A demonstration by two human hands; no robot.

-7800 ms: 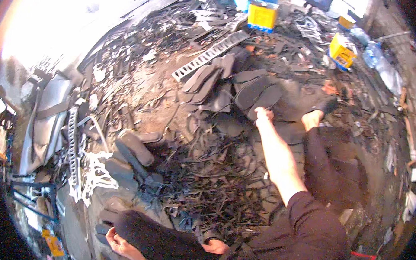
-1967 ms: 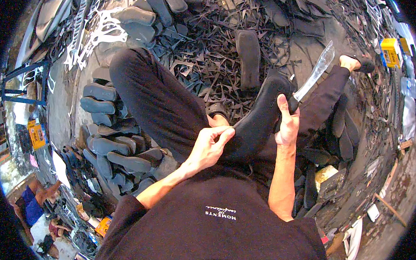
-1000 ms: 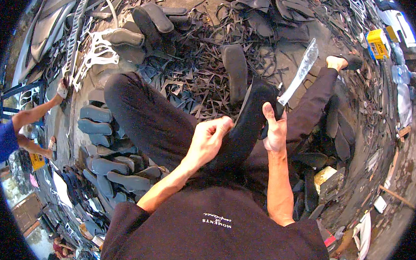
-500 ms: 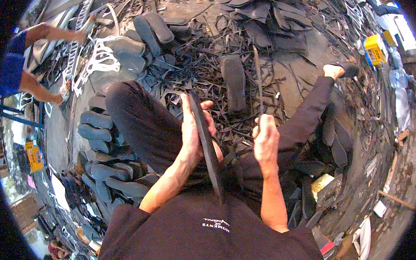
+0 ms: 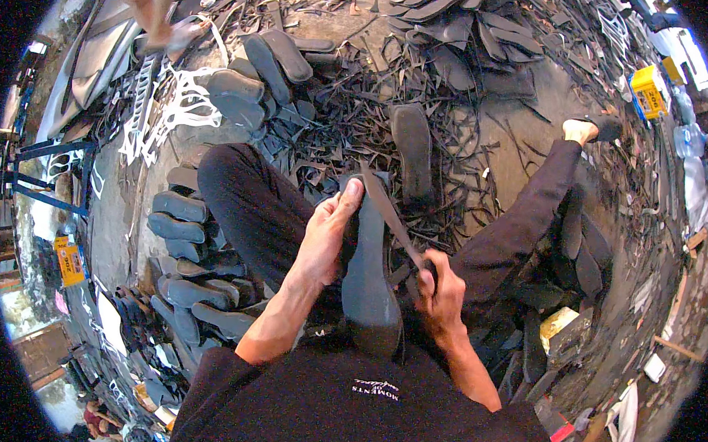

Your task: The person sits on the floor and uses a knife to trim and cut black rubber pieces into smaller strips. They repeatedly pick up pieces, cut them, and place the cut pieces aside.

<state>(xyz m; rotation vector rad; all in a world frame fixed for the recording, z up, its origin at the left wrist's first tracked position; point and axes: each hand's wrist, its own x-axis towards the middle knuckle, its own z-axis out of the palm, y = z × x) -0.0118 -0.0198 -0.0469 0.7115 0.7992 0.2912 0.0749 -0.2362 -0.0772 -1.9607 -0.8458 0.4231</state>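
A dark grey shoe sole [image 5: 368, 280] lies along my lap with its broad face up, its near end against my shirt. My left hand [image 5: 325, 234] grips the sole's far part, thumb on top and the other fingers hidden beneath. My right hand [image 5: 442, 294] is closed round the handle of a long-bladed knife [image 5: 389, 213]. The blade slants up and left to the sole's far right edge; whether it cuts in there I cannot tell. Beyond my hands, a thick black sole [image 5: 412, 151] sits among dark offcuts [image 5: 350, 130].
Stacked soles [image 5: 181, 217] stand beside my left knee, and more soles [image 5: 472, 26] are heaped far right. White strap-like cut-outs [image 5: 191, 102] lie far left. A yellow box [image 5: 647, 92] stands at the right. Another person's blurred arm [image 5: 151, 16] reaches in at the upper left.
The sole has turned from edge-on to face up. My right hand has come nearer with the knife, whose blade has swung left to the sole's edge. The other person has mostly left view.
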